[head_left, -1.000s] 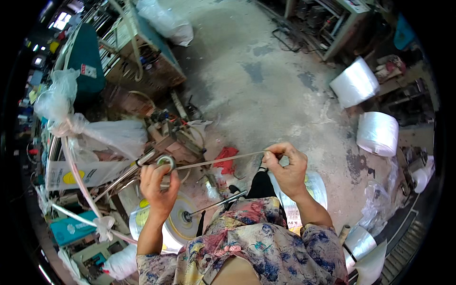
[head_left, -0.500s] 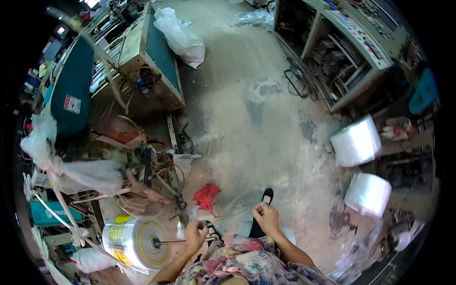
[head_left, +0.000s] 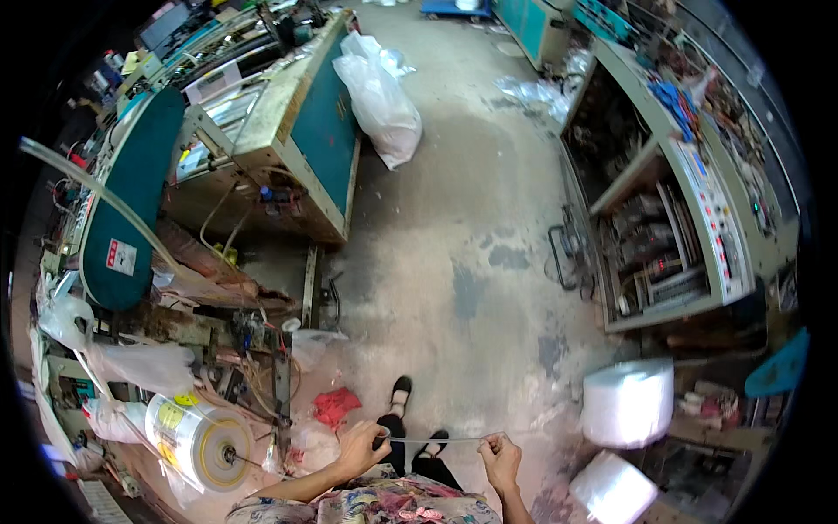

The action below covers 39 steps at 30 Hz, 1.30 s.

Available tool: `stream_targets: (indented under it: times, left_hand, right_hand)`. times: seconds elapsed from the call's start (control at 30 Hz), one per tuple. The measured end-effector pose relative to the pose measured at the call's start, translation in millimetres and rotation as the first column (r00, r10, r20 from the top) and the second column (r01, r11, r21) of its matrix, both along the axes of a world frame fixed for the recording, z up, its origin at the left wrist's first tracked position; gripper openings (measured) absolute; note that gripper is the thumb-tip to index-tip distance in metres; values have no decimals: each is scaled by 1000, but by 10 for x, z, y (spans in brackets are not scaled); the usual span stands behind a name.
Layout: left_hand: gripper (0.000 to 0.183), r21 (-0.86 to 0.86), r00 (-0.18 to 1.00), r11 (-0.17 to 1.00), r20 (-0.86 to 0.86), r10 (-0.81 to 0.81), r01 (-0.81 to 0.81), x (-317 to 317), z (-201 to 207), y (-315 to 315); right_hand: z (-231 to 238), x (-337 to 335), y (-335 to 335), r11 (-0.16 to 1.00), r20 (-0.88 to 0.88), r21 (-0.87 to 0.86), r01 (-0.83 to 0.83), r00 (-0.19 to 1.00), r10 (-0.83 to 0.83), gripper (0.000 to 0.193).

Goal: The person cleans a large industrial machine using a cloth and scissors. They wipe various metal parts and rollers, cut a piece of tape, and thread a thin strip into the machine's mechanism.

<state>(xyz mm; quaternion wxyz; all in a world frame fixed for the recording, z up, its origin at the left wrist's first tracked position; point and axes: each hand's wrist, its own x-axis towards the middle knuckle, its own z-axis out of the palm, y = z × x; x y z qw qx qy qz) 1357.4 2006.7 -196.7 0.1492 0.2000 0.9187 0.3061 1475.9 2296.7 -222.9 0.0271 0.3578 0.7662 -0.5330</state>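
Note:
A narrow, clear strip (head_left: 436,439), like tape or film, stretches nearly level between my two hands in front of my body. At one end, the curled fingers of my left hand (head_left: 360,450) are closed, with a dark rounded edge beside the fingertips that I cannot make out. The other end is pinched between the thumb and fingers of my right hand (head_left: 500,459). Below the strip are my dark shoes (head_left: 401,386) on the floor. A red crumpled cloth or bag (head_left: 336,406) lies beyond my left hand.
At left, a printed film roll (head_left: 188,437) sits on a shaft beside a machine frame (head_left: 282,384). Shiny film rolls (head_left: 628,402) stand at right. An open-sided control cabinet (head_left: 655,236) flanks the aisle (head_left: 436,253). Ahead, a white plastic sack (head_left: 380,105) leans against a teal machine (head_left: 321,131).
My hands have moved farther apart, and the strip between them now shows. My feet have shifted, and the whole view has tilted up, bringing more of the far aisle into sight.

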Motion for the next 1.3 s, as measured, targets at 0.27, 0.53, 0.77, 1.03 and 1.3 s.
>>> stream_targets:
  times: [0.27, 0.53, 0.77, 1.03, 1.3]
  left_hand:
    - [16, 186, 963, 972, -200, 179, -142, -2554, 169, 974]
    - [18, 369, 950, 928, -304, 65, 55, -5918, 840, 2866]
    - [18, 308, 940, 950, -338, 50, 60, -8562, 625, 4070]
    - [17, 336, 843, 878, -304, 444, -341, -11138, 1006, 4711]
    - [15, 471, 663, 649, -166, 730, -597, -13827, 652, 5074]
  right_hand:
    - [644, -2988, 1005, 926, -164, 338, -167, 959, 233, 10]
    - [1252, -5602, 2732, 911, -212, 413, -6, 972, 102, 6]
    - [1130, -8535, 3966, 922, -264, 386, -10, 957, 121, 8]
    - [1662, -12392, 4871, 841, -312, 397, -367, 808, 499, 7]
    - [1740, -15735, 4916, 688, -307, 519, -507, 640, 704, 9]
